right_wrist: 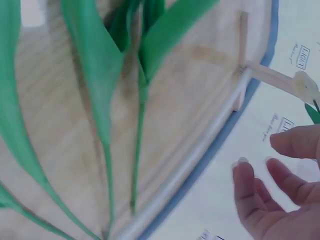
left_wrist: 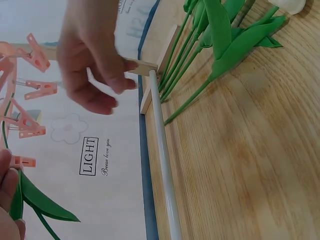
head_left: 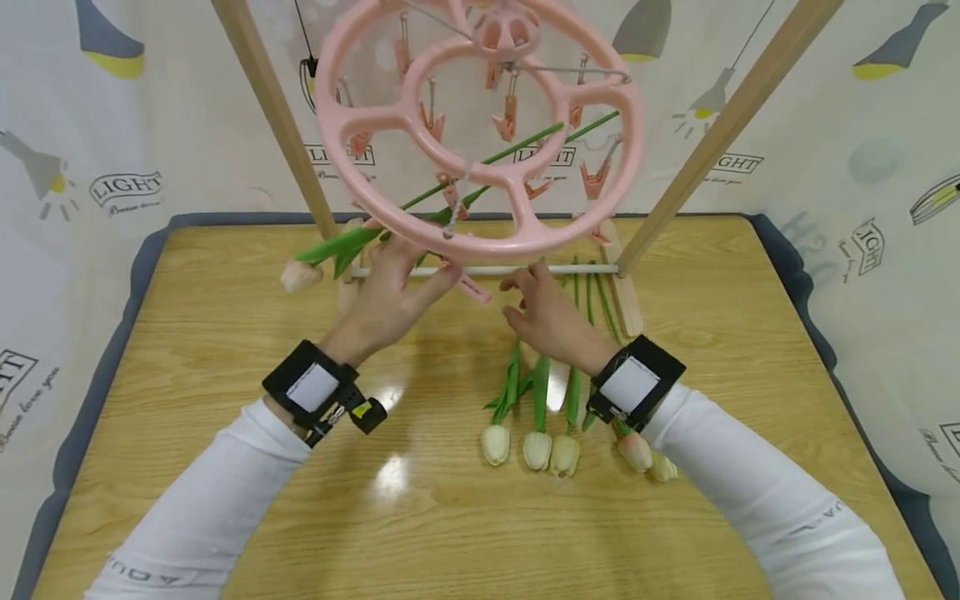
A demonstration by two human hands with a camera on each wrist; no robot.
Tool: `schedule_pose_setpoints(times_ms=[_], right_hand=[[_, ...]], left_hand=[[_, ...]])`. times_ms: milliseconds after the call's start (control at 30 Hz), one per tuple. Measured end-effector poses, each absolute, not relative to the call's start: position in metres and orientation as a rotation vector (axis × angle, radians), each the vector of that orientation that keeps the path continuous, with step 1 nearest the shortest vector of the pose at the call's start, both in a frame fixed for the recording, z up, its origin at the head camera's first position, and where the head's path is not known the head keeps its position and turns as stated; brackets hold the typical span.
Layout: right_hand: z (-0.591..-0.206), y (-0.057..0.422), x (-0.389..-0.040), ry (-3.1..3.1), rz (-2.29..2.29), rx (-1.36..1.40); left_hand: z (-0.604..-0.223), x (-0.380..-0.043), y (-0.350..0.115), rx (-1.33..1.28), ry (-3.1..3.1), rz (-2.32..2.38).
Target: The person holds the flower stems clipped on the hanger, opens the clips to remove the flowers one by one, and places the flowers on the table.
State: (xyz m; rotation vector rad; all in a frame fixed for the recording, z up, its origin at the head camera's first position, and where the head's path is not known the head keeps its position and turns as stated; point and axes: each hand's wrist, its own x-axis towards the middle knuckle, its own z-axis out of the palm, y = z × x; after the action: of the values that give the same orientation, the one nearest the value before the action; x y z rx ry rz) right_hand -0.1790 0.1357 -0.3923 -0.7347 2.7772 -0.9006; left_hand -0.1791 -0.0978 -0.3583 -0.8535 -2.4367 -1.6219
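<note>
In the head view, my left hand [head_left: 393,287] is under the pink wheel-shaped hanger [head_left: 420,227], its fingers around the green leaves of a tulip [head_left: 341,243]. That tulip lies slanted, its pale bloom to the left and stem up to the right; a second stem runs beside it. A pink clip [head_left: 474,287] shows at the left thumb; the left wrist view has a clip [left_wrist: 22,161] by the fingertips and leaf [left_wrist: 45,197]. My right hand [head_left: 551,317] hovers with loosely bent fingers, holding nothing, above several tulips on the table.
Several pink clips [head_left: 506,117] dangle from the hanger. Wooden posts [head_left: 281,117] stand on both sides, joined low down by a white rod [head_left: 495,270]. White and pale-pink tulip blooms [head_left: 537,451] lie toward me on the wooden table [head_left: 420,533]. A printed cloth [head_left: 217,100] hangs behind.
</note>
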Motion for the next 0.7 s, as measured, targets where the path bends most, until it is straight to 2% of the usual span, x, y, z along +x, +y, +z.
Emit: schedule_pose_setpoints(times_ms=[300, 467, 700], right_hand=[[-0.378, 0.126, -0.182, 3.006, -0.827, -1.056], [-0.372, 0.115, -0.187, 3.193, -0.564, -1.306], [-0.370, 0.117, -0.196, 3.364, -0.086, -1.484]], left_hand=[[-0.358, -0.179, -0.099, -0.880, -2.457, -1.536], [-0.356, -0.179, -0.101, -0.843, -2.508, -1.489], [-0.356, -0.178, -0.101, -0.855, -2.478, -1.460]])
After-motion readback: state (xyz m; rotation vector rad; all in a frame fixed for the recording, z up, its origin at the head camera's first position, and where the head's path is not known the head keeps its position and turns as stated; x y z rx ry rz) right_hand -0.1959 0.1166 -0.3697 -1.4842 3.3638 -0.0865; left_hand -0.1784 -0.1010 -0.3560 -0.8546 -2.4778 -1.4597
